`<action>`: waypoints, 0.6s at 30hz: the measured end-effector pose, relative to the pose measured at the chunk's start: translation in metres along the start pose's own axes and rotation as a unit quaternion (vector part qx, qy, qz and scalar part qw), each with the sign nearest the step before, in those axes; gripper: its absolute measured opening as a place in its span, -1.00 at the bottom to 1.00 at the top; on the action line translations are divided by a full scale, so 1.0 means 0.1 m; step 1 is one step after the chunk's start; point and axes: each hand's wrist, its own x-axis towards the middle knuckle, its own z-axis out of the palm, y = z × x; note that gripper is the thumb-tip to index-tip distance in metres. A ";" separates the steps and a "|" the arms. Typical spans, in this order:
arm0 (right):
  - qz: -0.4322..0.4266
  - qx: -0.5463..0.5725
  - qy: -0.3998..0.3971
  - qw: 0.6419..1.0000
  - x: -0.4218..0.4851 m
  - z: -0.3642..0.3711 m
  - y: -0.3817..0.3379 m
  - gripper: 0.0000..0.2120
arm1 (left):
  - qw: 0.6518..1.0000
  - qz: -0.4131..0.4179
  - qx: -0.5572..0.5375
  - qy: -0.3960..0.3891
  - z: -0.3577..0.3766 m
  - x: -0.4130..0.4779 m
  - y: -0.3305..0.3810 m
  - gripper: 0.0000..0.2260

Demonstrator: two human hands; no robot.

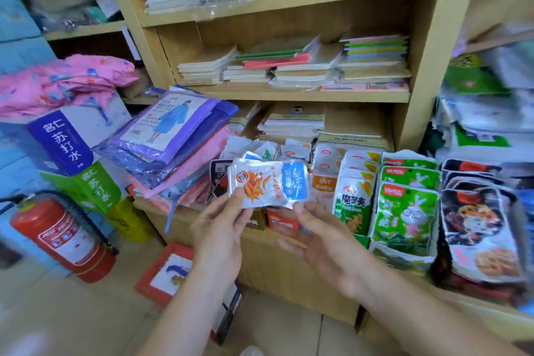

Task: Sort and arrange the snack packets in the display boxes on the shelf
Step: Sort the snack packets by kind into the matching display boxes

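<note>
Here, closest to me, my two bare forearms reach up from the bottom of the view. My left hand (219, 228) pinches a small stack of snack packets (265, 183), thumb on the front and fingers behind. The top packet is silver-white, with orange strips pictured on it and a blue panel at its right end. My right hand (326, 243) is relaxed and spread, its fingers straight below the stack and its thumb tip touching the stack's lower right corner. The stack is in the air in front of the shelf ledge (263, 243), just left of the display boxes (362, 240).

Just beyond, to the right, packets stand upright in rows in those boxes. From left to right they are orange-and-white packets (323, 185), white-and-green packets (351, 199), green packets (404, 211) and dark packets (476, 225). Behind the stack, loose white packets (260, 150) lie jumbled.

To the left, purple raincoat packs (170, 136) are piled on the ledge. At lower left, a red fire extinguisher (57, 237) stands on the floor near blue and green cartons (60, 139), which are topped with pink fabric (66, 81). Farthest back, stacks of notebooks (289, 66) fill the wooden shelves.
</note>
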 end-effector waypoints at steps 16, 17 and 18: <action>-0.173 -0.259 -0.012 0.950 0.05 -0.63 -0.58 -0.79 | 0.947 0.065 0.236 -0.207 0.13 0.05 -0.21 -0.47; -0.177 -0.294 -0.028 0.939 0.04 -0.65 -0.60 -0.80 | 0.931 0.058 0.266 -0.244 0.14 0.06 -0.17 -0.54; -0.179 -0.325 -0.045 0.927 0.03 -0.67 -0.62 -0.81 | 0.912 0.046 0.296 -0.281 0.15 0.05 -0.13 -0.65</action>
